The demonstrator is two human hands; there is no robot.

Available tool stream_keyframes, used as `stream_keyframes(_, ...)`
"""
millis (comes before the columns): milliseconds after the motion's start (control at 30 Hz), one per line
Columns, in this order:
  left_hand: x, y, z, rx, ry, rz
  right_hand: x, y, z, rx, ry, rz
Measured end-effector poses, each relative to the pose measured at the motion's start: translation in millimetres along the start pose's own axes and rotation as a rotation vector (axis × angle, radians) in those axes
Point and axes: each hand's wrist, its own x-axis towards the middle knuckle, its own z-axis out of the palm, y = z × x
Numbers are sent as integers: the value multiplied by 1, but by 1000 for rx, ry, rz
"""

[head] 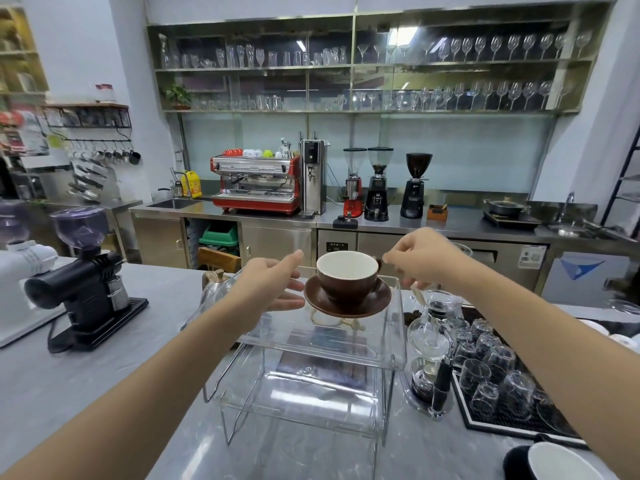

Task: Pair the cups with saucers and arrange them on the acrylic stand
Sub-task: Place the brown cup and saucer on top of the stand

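A brown cup with a white inside sits on a brown saucer. The pair is at the far end of the top tier of the clear acrylic stand. My left hand grips the saucer's left rim with thumb above and fingers below. My right hand is at the cup's handle, fingertips pinched against it. Whether the saucer rests on the tier or hovers just over it I cannot tell. Another dark cup with a white inside shows at the bottom right corner.
A black coffee grinder stands at the left. Right of the stand are a glass siphon brewer and a black mat with several upturned glasses. A metal kettle sits behind the stand. The grey counter carries all of this.
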Motion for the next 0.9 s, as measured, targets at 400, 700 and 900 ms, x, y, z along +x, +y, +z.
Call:
stream_keyframes(400,-85,-10,18,-243,-158,17,-90,23,-9,302,-36,-38)
stream_keyframes(700,-130,-69,50,-221,-253,20,-147,74,11,381,4,34)
stream_keyframes(900,-149,-126,74,-130,-244,-32,-181,120,49,428,-6,137)
